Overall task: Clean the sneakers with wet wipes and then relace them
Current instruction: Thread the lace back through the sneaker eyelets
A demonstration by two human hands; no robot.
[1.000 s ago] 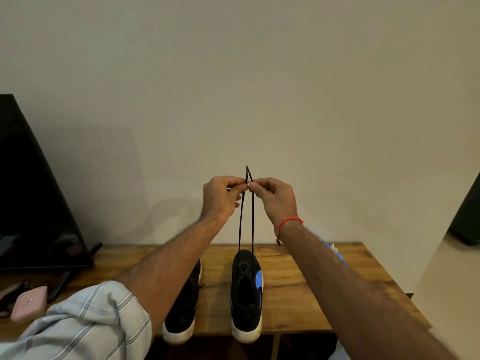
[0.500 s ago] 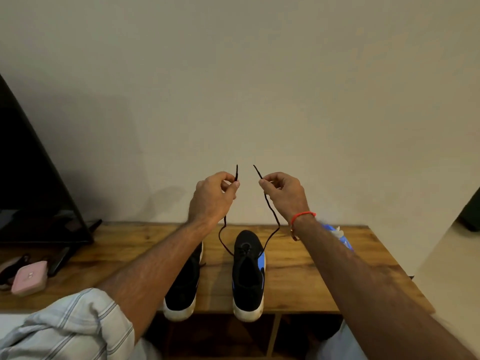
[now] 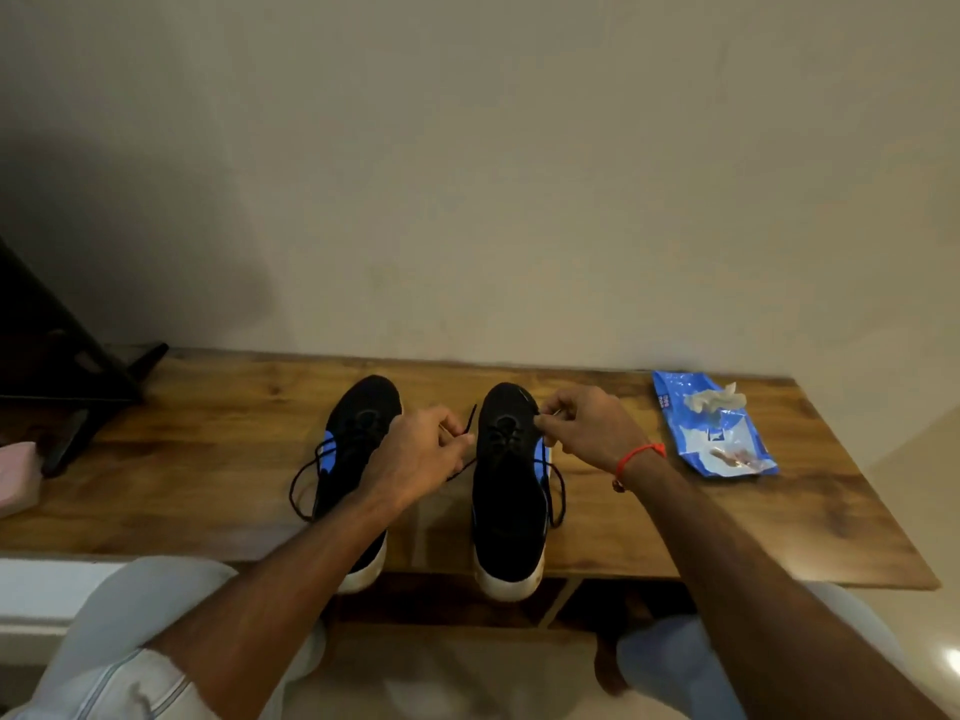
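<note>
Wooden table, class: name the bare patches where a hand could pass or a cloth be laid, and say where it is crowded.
Bare wood on the wooden table lies between the left sneaker and the dark stand, and between the right hand and the wipes packet. Crowded: the gap between the sneakers, where the left hand pinches the lace beside the right sneaker.

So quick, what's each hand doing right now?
Left hand: pinching one end of the lace.
Right hand: pinching the lace's other end, over the right sneaker.
</note>
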